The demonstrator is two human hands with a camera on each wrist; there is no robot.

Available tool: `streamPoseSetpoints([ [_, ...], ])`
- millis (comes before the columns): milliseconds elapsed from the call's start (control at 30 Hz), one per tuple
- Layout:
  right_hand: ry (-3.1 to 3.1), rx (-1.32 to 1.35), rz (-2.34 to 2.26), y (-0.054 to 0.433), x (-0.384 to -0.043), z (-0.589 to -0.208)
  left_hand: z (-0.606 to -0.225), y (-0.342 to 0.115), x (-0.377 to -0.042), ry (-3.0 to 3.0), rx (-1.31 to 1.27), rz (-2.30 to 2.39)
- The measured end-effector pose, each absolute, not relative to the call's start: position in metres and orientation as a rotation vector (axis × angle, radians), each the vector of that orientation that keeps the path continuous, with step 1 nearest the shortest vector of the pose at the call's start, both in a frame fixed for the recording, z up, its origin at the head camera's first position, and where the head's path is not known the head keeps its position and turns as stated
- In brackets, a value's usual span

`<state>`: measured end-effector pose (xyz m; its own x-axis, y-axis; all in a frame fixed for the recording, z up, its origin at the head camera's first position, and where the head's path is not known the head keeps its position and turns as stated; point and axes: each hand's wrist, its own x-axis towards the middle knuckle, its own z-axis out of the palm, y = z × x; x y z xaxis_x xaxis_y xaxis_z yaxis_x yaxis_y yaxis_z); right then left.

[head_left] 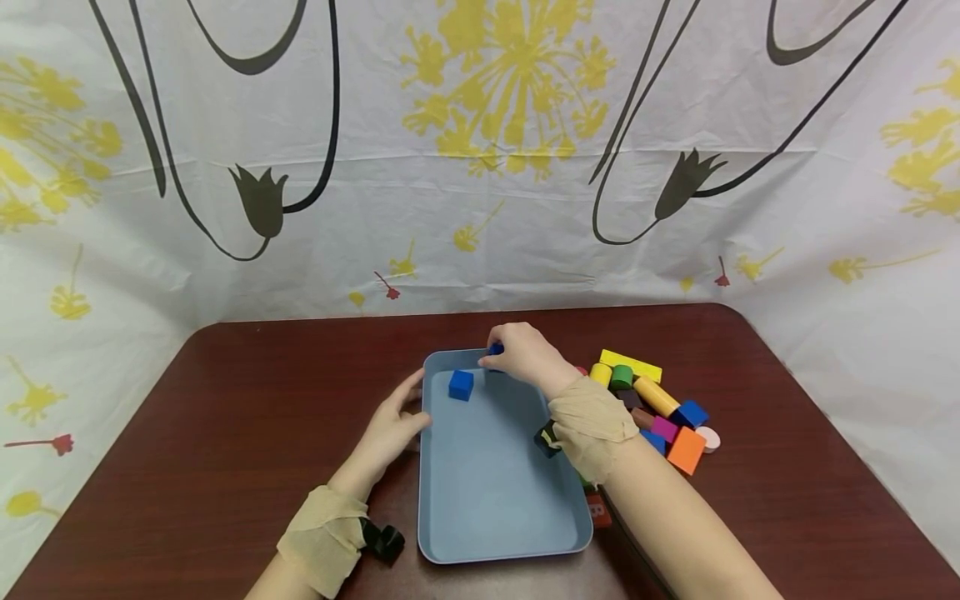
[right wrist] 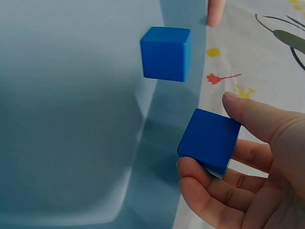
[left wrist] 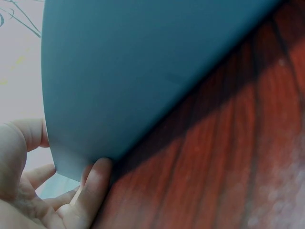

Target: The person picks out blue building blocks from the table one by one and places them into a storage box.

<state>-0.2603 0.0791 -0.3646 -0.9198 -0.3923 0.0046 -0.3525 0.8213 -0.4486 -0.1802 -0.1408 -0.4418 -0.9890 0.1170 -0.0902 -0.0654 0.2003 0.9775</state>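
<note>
A blue-grey tray (head_left: 495, 483) lies on the table. Its left side is touched by my left hand (head_left: 390, 429), thumb at the rim and fingers along the outer wall; the left wrist view shows those fingers (left wrist: 97, 183) against the tray wall (left wrist: 128, 71). Over the tray's far end, my right hand (head_left: 527, 358) holds a blue cube (right wrist: 209, 140) between thumb and fingers. A second blue cube (head_left: 461, 385) sits inside the tray near its far left corner, apart from the held one.
Right of the tray is a pile of coloured blocks, including a yellow bar (head_left: 632, 365), an orange block (head_left: 686, 451) and a white disc (head_left: 708, 438). A red block (head_left: 597, 510) lies by the tray's right edge, partly hidden. A patterned cloth (head_left: 375, 208) hangs behind the table.
</note>
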Motion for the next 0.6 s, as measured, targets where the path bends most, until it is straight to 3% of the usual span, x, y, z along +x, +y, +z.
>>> streamPoseSetpoints([
  [600,2.906,-0.563,-0.626,0.073,-0.260,-0.377,-0.443,-0.141,-0.180,2.321,0.052,1.903],
])
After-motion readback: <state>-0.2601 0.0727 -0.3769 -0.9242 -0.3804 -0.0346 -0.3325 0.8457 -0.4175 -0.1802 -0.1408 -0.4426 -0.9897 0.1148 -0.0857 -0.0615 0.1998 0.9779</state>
